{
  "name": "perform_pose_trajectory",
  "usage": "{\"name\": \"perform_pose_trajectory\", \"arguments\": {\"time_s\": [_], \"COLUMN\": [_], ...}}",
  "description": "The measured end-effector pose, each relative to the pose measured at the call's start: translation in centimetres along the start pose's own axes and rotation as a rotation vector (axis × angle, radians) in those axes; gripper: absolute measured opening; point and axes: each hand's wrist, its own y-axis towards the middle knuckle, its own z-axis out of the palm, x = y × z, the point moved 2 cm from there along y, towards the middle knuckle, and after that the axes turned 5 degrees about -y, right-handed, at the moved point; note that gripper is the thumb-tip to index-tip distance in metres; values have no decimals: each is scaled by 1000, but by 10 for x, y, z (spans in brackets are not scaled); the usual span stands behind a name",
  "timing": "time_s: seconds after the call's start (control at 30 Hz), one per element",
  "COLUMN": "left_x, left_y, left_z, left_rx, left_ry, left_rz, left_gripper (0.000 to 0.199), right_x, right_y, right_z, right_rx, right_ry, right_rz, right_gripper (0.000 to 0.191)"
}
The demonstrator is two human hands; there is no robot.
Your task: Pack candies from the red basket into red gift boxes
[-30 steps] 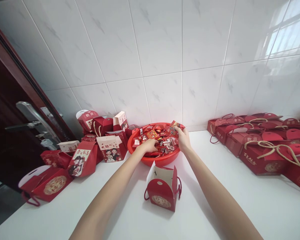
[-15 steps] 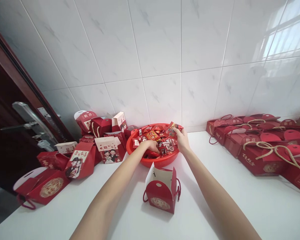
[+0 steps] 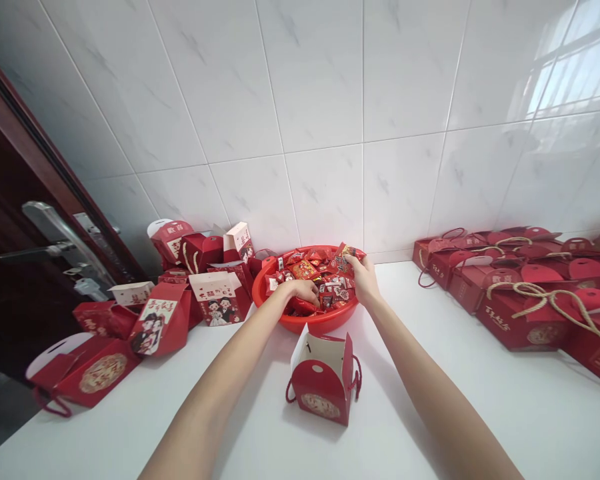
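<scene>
A red plastic basin (image 3: pixel 316 325) by the wall is full of small red-wrapped candies (image 3: pixel 305 270). My left hand (image 3: pixel 304 292) reaches into it from the left, its fingers loosely spread and touching the wrappers; I see nothing gripped in it. At the basin's right rim, my right hand (image 3: pixel 363 275) is closed on a red snack packet (image 3: pixel 343 259), pinched between thumb and fingers. In front of the basin stands a red gift box (image 3: pixel 320 390) with its top flaps up, a pale inside and dark red cord handles at the sides.
On the left, several open red gift boxes (image 3: pixel 100 373) stand in a loose pile near a door handle (image 3: pixel 63 247). Rows of closed red boxes with rope bows (image 3: pixel 523 320) fill the right side. A tiled wall (image 3: pixel 325 193) rises behind the white table (image 3: pixel 390 427).
My left hand has lifted slightly among the candies and its fingers have loosened. My right hand keeps hold of the packet at almost the same spot.
</scene>
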Motion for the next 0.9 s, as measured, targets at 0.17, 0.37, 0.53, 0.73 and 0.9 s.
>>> {"name": "perform_pose_trajectory", "arguments": {"time_s": [0.17, 0.37, 0.53, 0.73, 0.9], "left_x": [2, 3, -2, -4, -8], "left_y": [-2, -1, -1, -9, -17], "left_z": [5, 4, 4, -2, -14], "left_rx": [90, 46, 20, -45, -257], "left_ry": [2, -11, -67, -186, -487], "left_rz": [-58, -49, 12, 76, 195], "left_gripper": [10, 12, 14, 19, 29], "right_x": [2, 5, 6, 7, 5], "right_y": [-2, -4, -5, -5, -3], "right_z": [1, 2, 2, 3, 2], "right_rx": [16, 3, 15, 4, 10], "right_ry": [-21, -10, 7, 45, 53], "right_rz": [4, 15, 31, 30, 26], "right_gripper": [20, 23, 23, 20, 20]}}
